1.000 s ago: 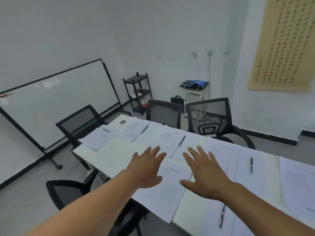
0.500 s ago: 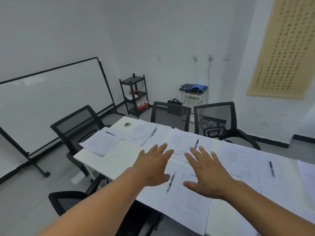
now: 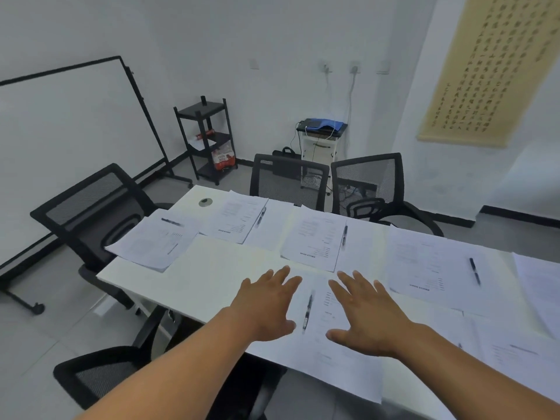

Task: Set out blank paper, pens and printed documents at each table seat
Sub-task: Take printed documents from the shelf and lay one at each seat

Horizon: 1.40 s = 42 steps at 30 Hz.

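Your left hand point(image 3: 266, 307) and right hand point(image 3: 366, 316) hover spread, grip empty, over the lower-centre document point(image 3: 330, 344) and pen point(image 3: 307, 310). Visible seats look set; task seems nearly done.

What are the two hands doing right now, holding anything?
Left hand: open, fingers straight, holding nothing.
Right hand: open, fingers spread, holding nothing; the pen lies between them.

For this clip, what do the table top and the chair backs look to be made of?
Table top: smooth white, faintly glossy, likely laminate or painted board; it shows a soft sheen and no grain. Chair backs: black mesh in what looks like a plastic frame; the floor and cabinet show through the weave.
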### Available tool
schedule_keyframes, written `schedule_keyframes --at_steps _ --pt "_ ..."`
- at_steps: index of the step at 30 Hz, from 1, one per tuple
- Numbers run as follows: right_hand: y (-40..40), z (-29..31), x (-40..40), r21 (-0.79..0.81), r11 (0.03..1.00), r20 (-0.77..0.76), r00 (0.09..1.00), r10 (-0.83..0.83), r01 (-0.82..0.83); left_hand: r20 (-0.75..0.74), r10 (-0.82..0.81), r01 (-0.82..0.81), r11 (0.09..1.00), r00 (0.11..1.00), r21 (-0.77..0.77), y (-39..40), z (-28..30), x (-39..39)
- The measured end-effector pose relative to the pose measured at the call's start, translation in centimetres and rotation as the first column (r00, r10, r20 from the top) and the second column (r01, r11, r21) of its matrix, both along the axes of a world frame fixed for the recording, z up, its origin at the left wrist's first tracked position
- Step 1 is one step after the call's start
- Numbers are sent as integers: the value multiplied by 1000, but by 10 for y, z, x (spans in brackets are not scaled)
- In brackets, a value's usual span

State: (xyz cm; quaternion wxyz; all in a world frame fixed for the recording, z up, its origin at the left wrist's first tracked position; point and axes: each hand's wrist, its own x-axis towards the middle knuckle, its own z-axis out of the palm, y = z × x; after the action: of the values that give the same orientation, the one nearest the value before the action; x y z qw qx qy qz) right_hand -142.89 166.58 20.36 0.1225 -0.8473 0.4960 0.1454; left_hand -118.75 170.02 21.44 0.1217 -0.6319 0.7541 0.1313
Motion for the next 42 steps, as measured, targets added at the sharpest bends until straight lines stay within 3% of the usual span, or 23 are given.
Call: schedule_keyframes --at_steps 10,18,31,42 --pt "-62 -89 -3 188 982 37 999 -36 29 87 -78 59 977 993 206 -61 -72 8" --pt "-77 -154 -12 337 940 -24 999 -41 47 132 -207 149 924 969 352 -96 -142 15" --pt "-82 -224 13 334 937 -68 994 -81 100 99 -397 348 880 912 322 -134 -208 15" --pt "-73 -234 18 274 953 -78 991 -109 127 108 -470 421 855 876 302 -137 -224 13"
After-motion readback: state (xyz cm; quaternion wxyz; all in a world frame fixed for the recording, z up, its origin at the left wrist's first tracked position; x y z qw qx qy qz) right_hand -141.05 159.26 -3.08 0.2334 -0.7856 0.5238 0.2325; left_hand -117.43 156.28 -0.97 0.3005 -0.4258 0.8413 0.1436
